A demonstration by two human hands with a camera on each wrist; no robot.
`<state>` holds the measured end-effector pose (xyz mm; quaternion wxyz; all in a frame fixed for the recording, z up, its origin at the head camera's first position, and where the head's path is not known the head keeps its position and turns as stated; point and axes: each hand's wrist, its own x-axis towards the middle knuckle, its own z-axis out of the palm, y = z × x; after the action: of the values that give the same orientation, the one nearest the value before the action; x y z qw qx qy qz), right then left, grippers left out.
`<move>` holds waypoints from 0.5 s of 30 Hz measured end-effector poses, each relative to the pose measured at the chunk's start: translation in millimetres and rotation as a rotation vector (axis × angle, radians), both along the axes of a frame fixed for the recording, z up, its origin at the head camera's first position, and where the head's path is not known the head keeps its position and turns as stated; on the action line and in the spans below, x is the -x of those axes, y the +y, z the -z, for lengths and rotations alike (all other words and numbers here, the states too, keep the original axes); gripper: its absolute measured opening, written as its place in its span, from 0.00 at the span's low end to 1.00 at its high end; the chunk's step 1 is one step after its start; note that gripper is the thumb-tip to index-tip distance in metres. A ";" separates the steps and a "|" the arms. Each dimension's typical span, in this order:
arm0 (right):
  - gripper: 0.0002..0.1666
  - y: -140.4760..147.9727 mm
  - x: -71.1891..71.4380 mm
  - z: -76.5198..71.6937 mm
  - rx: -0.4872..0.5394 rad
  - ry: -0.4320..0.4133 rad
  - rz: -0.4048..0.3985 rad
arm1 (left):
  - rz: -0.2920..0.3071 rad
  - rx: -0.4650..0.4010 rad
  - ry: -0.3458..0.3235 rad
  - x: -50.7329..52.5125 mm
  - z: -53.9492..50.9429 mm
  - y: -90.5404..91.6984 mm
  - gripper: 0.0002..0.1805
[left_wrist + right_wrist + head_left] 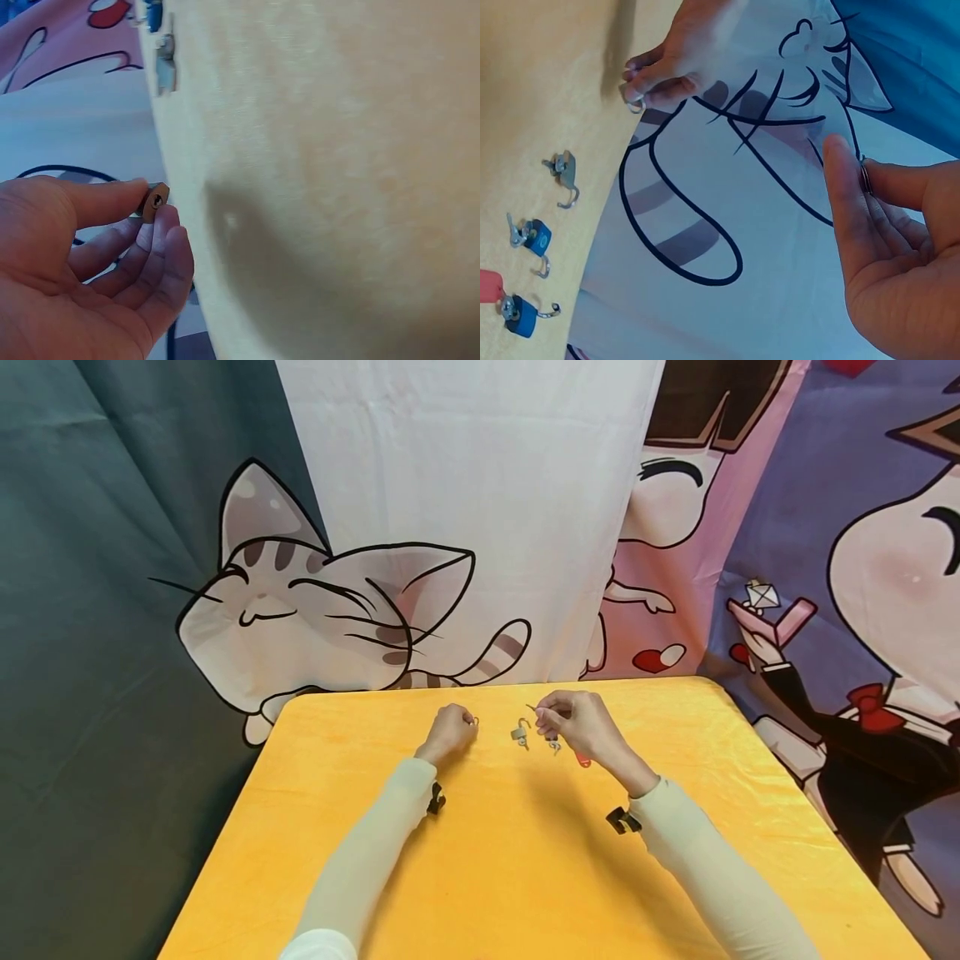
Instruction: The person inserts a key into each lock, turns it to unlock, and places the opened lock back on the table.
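Note:
My left hand (451, 729) pinches a small brass-coloured padlock (155, 201) between thumb and fingertips; its keyhole faces the left wrist camera. The padlock's curved shackle (636, 107) shows past the fingers in the right wrist view. Held up above the table, my right hand (581, 720) pinches a small thin metal key (865, 177), seen nearly edge-on and mostly covered by the fingers. Between the hands lies a grey padlock (519, 734) with its shackle open and a key in it. Two blue padlocks (537, 238), also with open shackles and keys, lie near the right hand.
A red tag (490, 286) hangs from the key of one blue padlock. The yellow cloth-covered table (480, 860) ends just beyond the hands. Behind it hangs a curtain (480, 468) printed with a cat and cartoon figures.

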<state>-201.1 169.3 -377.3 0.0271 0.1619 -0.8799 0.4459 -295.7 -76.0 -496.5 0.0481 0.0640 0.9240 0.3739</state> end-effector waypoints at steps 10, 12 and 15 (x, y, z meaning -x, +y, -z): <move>0.06 0.9 -4.1 -9.3 -0.040 0.054 -0.007 | 0.010 -0.033 0.132 -4.6 -28.5 2.8 0.06; 0.06 0.7 -5.4 -11.1 -0.042 0.060 -0.005 | 0.015 -0.048 0.150 -7.1 -34.4 4.0 0.06; 0.06 0.6 -8.1 -13.7 -0.046 0.065 -0.004 | 0.019 -0.064 0.172 -10.4 -42.0 6.0 0.05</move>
<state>-193.0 169.9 -363.6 0.0509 0.1787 -0.8882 0.4202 -285.3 -70.1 -454.5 -0.0299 0.1063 0.9116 0.3960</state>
